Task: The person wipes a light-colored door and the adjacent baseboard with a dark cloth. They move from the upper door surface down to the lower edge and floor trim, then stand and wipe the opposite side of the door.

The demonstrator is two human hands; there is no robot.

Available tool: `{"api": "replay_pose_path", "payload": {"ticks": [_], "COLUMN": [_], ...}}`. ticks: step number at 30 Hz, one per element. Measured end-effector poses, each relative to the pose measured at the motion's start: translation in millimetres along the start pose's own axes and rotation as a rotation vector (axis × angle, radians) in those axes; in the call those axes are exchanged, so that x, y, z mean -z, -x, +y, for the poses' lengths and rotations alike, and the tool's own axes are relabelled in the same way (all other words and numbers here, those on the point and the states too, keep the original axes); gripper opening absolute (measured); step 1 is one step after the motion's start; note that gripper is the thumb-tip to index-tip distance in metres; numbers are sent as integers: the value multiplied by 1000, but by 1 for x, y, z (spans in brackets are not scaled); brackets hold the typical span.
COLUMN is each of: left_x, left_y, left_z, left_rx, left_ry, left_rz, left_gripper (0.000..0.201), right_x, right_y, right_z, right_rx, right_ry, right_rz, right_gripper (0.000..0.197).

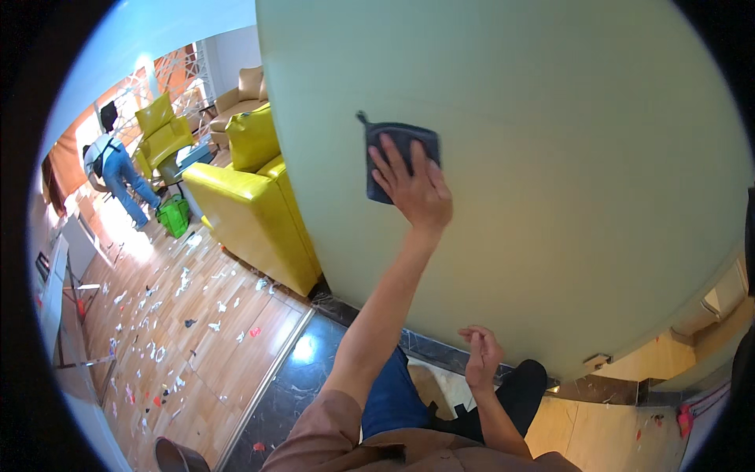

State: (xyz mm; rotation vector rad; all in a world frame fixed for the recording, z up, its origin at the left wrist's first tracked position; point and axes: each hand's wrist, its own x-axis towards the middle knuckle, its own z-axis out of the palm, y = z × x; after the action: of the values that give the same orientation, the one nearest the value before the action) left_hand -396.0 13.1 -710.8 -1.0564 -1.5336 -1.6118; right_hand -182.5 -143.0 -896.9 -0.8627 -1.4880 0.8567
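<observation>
A dark grey square cloth (380,182) with a small loop at its upper left corner lies flat against a pale green wall (566,197). My left hand (421,185) presses it there with the fingers spread over it, the arm reaching up from the lower left. Lower down, near the foot of the wall, hangs my right hand (482,358). Its fingers are loosely bent and apart, and nothing shows in them. Below it are my legs, one in blue and one in black.
A yellow armchair (244,212) stands left of the wall's edge. Scraps litter the wood floor (204,287). Farther back a person (118,169) bends beside a green bag (174,215). A brown bin (179,456) is at the lower left. Dark skirting (444,352) runs along the wall's foot.
</observation>
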Motion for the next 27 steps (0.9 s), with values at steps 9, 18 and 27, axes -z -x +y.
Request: {"api": "replay_pose_path", "payload": {"ticks": [9, 18, 27], "left_x": [10, -3, -11], "left_y": [178, 22, 54], "left_z": [-51, -17, 117], "left_rx": [-279, -64, -387], "left_ry": [47, 23, 162], "left_rz": [-216, 47, -142], "left_gripper": [34, 39, 29], "right_x": [38, 37, 31], "right_y": [20, 44, 27], "right_z": [17, 32, 19], "right_rx": [-197, -263, -329], "right_ry": [-52, -72, -137], "right_rz": [7, -118, -130], "right_gripper": [23, 23, 26]}}
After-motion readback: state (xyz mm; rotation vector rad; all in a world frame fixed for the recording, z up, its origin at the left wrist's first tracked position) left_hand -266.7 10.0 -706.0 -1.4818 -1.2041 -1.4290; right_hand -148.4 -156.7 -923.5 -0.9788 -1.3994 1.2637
